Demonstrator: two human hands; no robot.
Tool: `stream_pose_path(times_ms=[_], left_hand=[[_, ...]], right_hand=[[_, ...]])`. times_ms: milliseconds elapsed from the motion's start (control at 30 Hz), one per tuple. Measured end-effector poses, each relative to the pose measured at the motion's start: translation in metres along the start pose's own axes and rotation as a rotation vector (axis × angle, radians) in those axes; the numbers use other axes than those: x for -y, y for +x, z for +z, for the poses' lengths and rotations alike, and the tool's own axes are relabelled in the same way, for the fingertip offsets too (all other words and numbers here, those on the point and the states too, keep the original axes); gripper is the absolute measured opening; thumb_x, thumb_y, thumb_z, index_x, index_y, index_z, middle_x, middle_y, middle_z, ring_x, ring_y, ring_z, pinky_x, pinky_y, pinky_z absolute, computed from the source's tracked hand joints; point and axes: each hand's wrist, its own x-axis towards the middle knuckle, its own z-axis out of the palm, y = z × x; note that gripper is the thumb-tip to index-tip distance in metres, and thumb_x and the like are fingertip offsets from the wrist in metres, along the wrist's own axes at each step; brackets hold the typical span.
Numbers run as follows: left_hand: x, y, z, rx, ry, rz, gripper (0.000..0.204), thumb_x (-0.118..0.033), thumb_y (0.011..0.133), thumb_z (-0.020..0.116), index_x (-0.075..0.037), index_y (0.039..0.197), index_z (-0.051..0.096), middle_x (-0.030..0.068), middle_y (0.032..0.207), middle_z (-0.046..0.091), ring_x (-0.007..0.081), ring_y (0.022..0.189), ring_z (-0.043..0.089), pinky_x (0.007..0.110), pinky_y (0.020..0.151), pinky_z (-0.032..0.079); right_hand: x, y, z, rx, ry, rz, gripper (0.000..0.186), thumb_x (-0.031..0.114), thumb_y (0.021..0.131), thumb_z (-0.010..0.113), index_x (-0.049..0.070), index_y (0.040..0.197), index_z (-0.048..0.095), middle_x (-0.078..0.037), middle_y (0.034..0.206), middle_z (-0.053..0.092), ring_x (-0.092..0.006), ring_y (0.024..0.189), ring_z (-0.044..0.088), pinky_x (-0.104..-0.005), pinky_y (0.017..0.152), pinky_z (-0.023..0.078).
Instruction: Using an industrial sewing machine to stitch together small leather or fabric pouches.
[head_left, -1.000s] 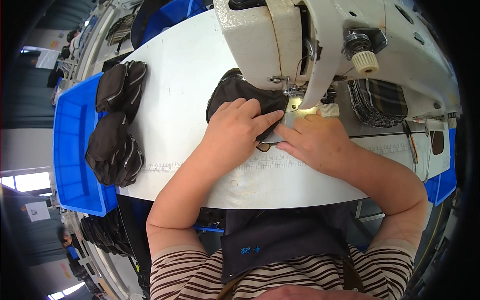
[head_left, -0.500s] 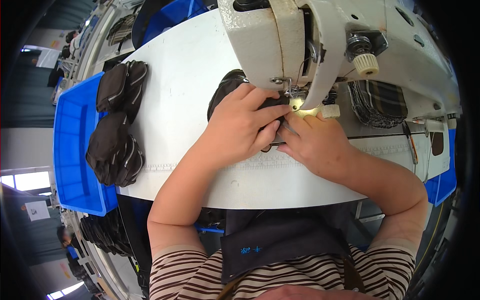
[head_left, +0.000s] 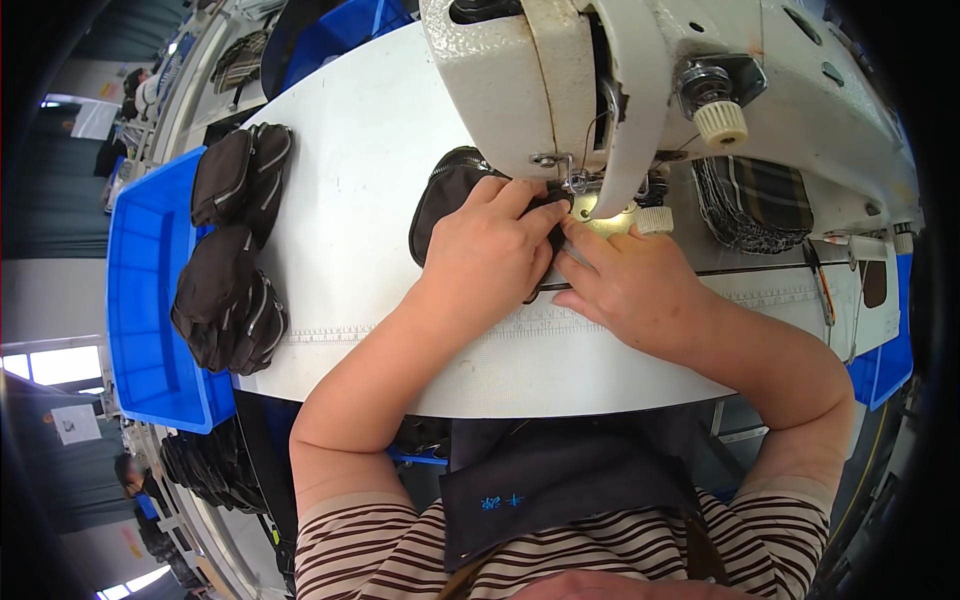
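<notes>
A dark brown zippered pouch (head_left: 434,222) lies on the white table, its right edge by the needle and presser foot of the white sewing machine (head_left: 500,95). My left hand (head_left: 487,245) covers much of the pouch, fingers bent and gripping it, fingertips close to the foot. From the right, my right hand (head_left: 635,290) pinches the pouch's edge just in front of the lit needle plate (head_left: 598,222). The two hands' fingertips nearly meet there. What lies under the fingers is mostly hidden.
Several similar dark pouches (head_left: 225,285) are piled at the left, beside a blue bin (head_left: 150,300). Stacked dark plaid pieces (head_left: 755,205) sit right of the needle. A slim orange-and-black tool (head_left: 821,285) lies farther right. A printed ruler strip (head_left: 340,335) crosses the table.
My left hand has shifted slightly, uncovering more of the pouch's left side, which has turned a little. My right hand has stayed almost in place.
</notes>
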Motion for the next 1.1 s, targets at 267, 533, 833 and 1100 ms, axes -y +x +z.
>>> stream_pose_path(times_ms=[267,533,833,1100], left_hand=[[-0.004,-0.002,0.001,-0.004,0.019,0.051,0.032,-0.018,0.087,0.072,-0.005,0.116,0.077,0.0091,0.116,0.067,0.0271,0.106,0.065,0.036,0.079,0.06],[-0.001,-0.003,-0.001,-0.019,0.023,0.066,0.037,-0.022,0.088,0.071,-0.002,0.12,0.075,0.0119,0.122,0.066,0.0292,0.111,0.063,0.037,0.088,0.057],[-0.006,-0.011,-0.017,0.03,-0.087,0.113,0.044,-0.018,0.075,0.08,-0.002,0.117,0.075,0.0092,0.123,0.064,0.0286,0.112,0.061,0.041,0.096,0.054],[0.008,-0.007,-0.013,-0.001,-0.011,0.24,0.036,-0.014,0.074,0.076,-0.004,0.108,0.078,0.0049,0.115,0.068,0.0271,0.109,0.062,0.038,0.091,0.056]], right_hand=[[-0.003,-0.003,-0.008,0.063,0.035,0.021,0.041,0.041,0.091,0.074,0.003,0.104,0.071,-0.018,0.122,0.068,-0.0206,0.08,0.069,-0.0353,0.071,0.052],[-0.005,-0.001,-0.011,0.023,0.091,0.057,0.04,0.036,0.086,0.081,0.003,0.104,0.071,-0.015,0.122,0.068,-0.024,0.086,0.07,-0.0365,0.072,0.054],[-0.007,-0.002,-0.009,-0.019,0.075,0.049,0.034,0.031,0.086,0.08,0.004,0.104,0.072,-0.01,0.11,0.067,-0.0237,0.083,0.068,-0.0374,0.071,0.053],[-0.005,-0.003,-0.008,0.005,0.027,0.045,0.04,0.027,0.087,0.078,0.001,0.116,0.073,-0.004,0.084,0.061,-0.0216,0.073,0.064,-0.0368,0.067,0.05]])
